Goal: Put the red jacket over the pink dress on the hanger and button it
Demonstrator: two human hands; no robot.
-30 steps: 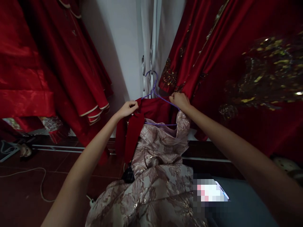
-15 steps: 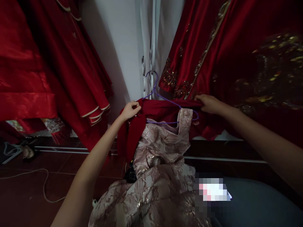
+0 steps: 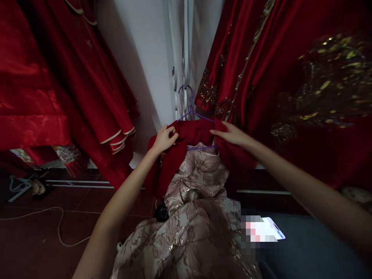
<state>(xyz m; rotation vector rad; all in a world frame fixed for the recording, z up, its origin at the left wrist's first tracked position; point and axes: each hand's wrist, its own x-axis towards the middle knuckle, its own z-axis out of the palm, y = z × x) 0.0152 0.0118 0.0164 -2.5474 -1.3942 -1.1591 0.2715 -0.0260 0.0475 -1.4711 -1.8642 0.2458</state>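
A dark red jacket is draped over a purple wire hanger whose hook points up at the white wall. Under it on the same hanger hangs a pale pink and gold brocade dress, spilling down toward me. My left hand is closed, pinching the jacket's left shoulder. My right hand lies on the jacket's right shoulder, fingers wrapped over the cloth.
Red satin garments with cream trim hang at the left. A red gown with gold embroidery hangs at the right. A white cable trails across the dark red floor. A phone lies on a grey seat at the lower right.
My right hand slid out to the right along the jacket, then came back in to its right shoulder. The jacket now covers the hanger's right side. My left hand has kept its grip.
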